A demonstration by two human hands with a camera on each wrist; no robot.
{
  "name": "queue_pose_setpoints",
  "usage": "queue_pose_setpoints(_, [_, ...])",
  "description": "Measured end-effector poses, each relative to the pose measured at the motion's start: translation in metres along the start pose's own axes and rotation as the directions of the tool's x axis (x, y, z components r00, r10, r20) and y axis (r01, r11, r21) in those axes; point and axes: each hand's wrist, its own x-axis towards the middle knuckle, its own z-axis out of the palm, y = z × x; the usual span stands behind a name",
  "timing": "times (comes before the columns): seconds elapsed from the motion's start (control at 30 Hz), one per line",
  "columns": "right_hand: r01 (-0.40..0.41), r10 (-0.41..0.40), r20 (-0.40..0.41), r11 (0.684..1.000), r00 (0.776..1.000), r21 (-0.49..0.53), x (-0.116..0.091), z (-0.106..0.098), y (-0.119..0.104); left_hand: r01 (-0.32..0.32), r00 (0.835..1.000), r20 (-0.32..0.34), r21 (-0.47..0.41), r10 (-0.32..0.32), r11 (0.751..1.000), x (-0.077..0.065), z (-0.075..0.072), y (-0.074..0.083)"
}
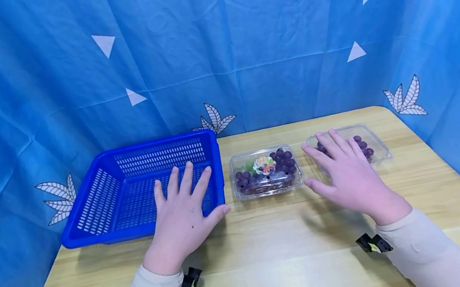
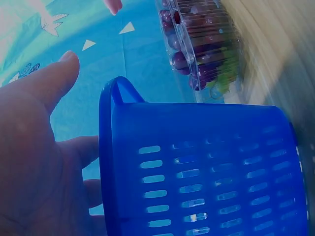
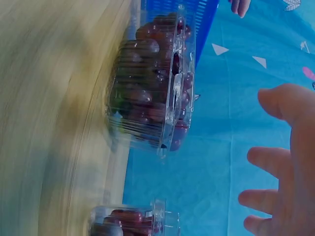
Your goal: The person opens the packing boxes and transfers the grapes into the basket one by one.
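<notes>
Head view, left hand by basket, right hand palm-down, fingers spread

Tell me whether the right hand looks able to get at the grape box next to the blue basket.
Probably yes: the right hand is spread open and holds nothing, and the grape box sits just to its left, with nothing visible in between.

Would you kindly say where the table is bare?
The table is freest between the sleeves, in front of the middle grape box, with a smaller patch between the right grape box and right edge. The basket and boxes crowd the back.
</notes>
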Motion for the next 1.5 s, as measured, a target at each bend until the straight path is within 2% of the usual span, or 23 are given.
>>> queue_pose_setpoints(0.43, [0.038,-0.037,-0.013,0.997,0.999,0.065,0.0,0.002,-0.002,-0.02,1.0,-0.005,-0.01,0.02,1.0,-0.001,0.0,0.003])
queue_pose_setpoints(0.63, [0.044,-0.053,0.067,0.989,0.996,0.139,0.0,0.003,-0.004,-0.042,0.998,-0.039,-0.009,0.042,0.999,-0.002,-0.001,0.007])
queue_pose_setpoints(0.77, [0.033,-0.056,0.122,0.982,0.991,0.185,0.0,0.005,-0.007,-0.079,0.995,-0.059,0.0,0.079,0.997,-0.002,-0.001,0.013])
queue_pose_setpoints(0.93, [0.001,-0.038,0.163,0.975,0.986,0.22,-0.001,0.007,-0.009,-0.136,0.988,-0.073,0.0,0.136,0.991,0.0,0.003,0.024])
queue_pose_setpoints(1.17, [-0.056,0.004,0.184,0.959,0.983,0.278,-0.001,0.011,-0.01,-0.192,0.979,-0.065,0.011,0.193,0.981,0.007,0.008,0.048])
queue_pose_setpoints(1.33, [-0.143,0.066,0.219,0.922,0.974,0.36,0.0,0.015,-0.01,-0.238,0.969,-0.056,0.027,0.239,0.971,0.021,0.019,0.067])
queue_pose_setpoints(1.5, [-0.205,0.102,0.254,0.883,0.962,0.421,0.0,0.021,-0.01,-0.216,0.976,-0.008,0.023,0.216,0.976,0.035,0.034,0.084])
